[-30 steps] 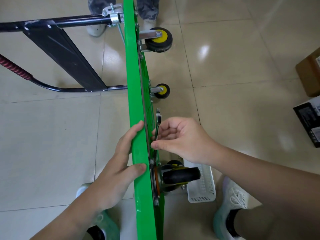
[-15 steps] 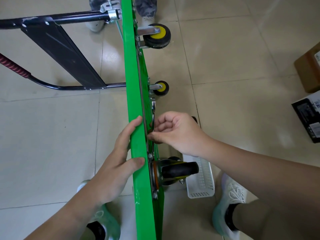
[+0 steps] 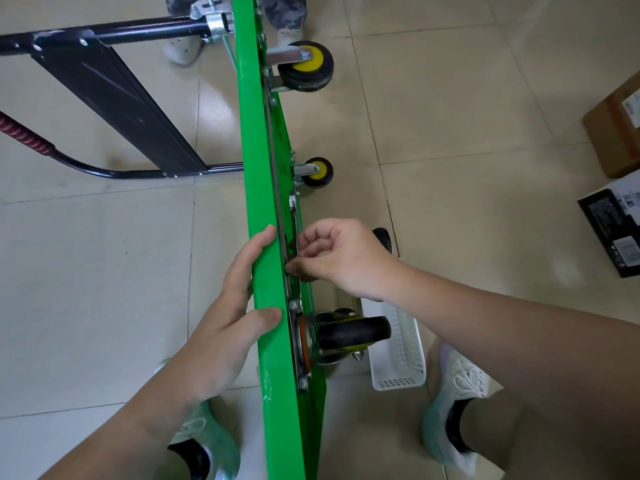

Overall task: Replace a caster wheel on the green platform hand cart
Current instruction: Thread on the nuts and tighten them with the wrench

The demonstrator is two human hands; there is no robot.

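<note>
Head view: my left hand (image 3: 221, 334) grips the green cart (image 3: 256, 168) by its edge, and my right hand (image 3: 346, 261) pinches a wrench (image 3: 293, 206) against its underside. Just beside that grip, toward me, a black caster (image 3: 353, 332) sits mounted. I judge its bolts are unfinished.

white basket (image 3: 398, 358), cardboard box (image 3: 613, 133), black box (image 3: 609, 230)

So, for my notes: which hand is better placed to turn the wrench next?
Right: the right hand holds the wrench beside the caster wheel; the left hand grips the green platform.
</note>
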